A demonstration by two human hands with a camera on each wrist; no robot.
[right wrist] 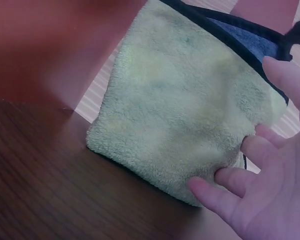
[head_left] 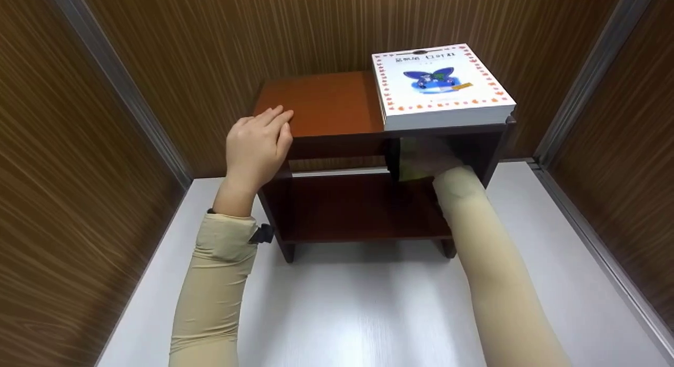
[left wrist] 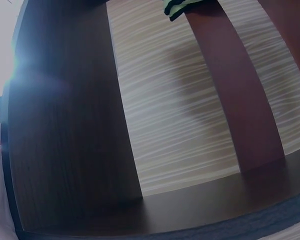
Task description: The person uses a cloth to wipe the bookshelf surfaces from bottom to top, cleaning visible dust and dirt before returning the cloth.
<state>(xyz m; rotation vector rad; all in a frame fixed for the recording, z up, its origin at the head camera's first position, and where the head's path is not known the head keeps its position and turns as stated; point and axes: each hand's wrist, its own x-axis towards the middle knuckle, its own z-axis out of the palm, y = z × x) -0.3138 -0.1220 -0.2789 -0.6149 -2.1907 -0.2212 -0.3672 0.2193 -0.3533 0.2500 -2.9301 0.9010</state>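
Note:
A small dark-brown wooden stand with a lower shelf [head_left: 358, 206] and a reddish-brown top [head_left: 326, 101] stands against the back wall. My left hand [head_left: 258, 143] rests on the left edge of that top, its fingers lying over the surface. Under the top, on the right side, my right hand [right wrist: 270, 175] holds a pale green towel cloth [right wrist: 180, 100] with dark edging and a blue side. The fingers press into the cloth, and the thumb lies near its dark edge. A corner of the cloth also shows at the top of the left wrist view.
A thick white book [head_left: 442, 85] with a butterfly picture lies on the right part of the stand's top. Wood-patterned panels [head_left: 210, 46] enclose the back and sides. The white tabletop [head_left: 358, 304] extends in front of the stand.

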